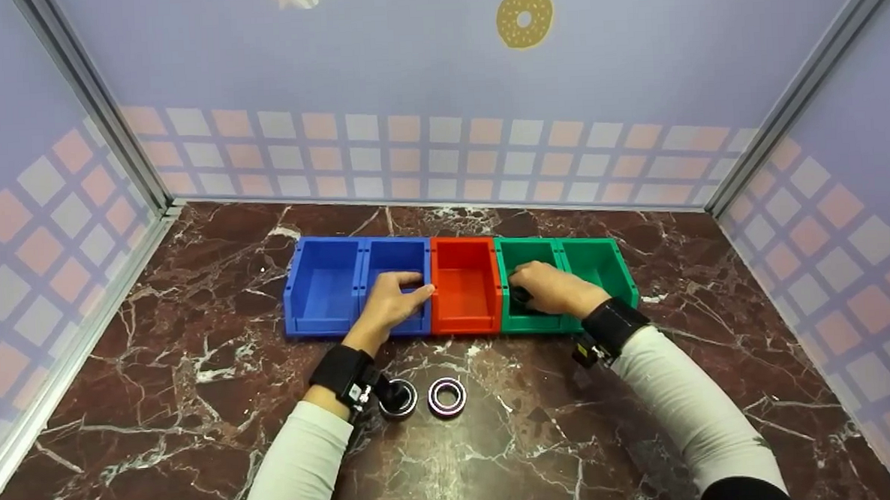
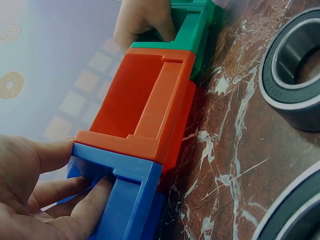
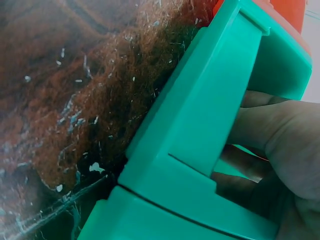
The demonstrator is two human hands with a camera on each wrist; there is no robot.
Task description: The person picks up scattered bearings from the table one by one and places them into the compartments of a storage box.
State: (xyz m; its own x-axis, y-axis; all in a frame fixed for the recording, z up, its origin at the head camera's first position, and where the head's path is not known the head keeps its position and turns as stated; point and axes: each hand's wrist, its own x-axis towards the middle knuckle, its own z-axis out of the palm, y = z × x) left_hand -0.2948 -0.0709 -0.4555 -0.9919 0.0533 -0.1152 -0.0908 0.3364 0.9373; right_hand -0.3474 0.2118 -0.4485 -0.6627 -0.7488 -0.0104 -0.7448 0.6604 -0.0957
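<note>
My left hand (image 1: pixel 395 301) is at the second blue bin (image 1: pixel 392 245), thumb on the rim beside the red bin (image 1: pixel 465 283) and fingers curled inside, pinching the side wall. In the left wrist view, its thumb (image 2: pixel 55 154) lies along that rim. My right hand (image 1: pixel 555 286) reaches into the green bin (image 1: pixel 531 324) next to the red one, fingers bent down. A dark patch shows beneath those fingers; I cannot tell whether they hold something. In the right wrist view, the front wall (image 3: pixel 200 105) of the green bin partly hides the fingers.
Two ring bearings (image 1: pixel 447 398) lie on the dark marbled table (image 1: pixel 499 458) in front of the bins, the left one partly covered by the left wrist camera. Another blue bin (image 1: pixel 322 285) and another green bin (image 1: pixel 596 262) end the row. Patterned panels (image 1: pixel 437 70) stand around.
</note>
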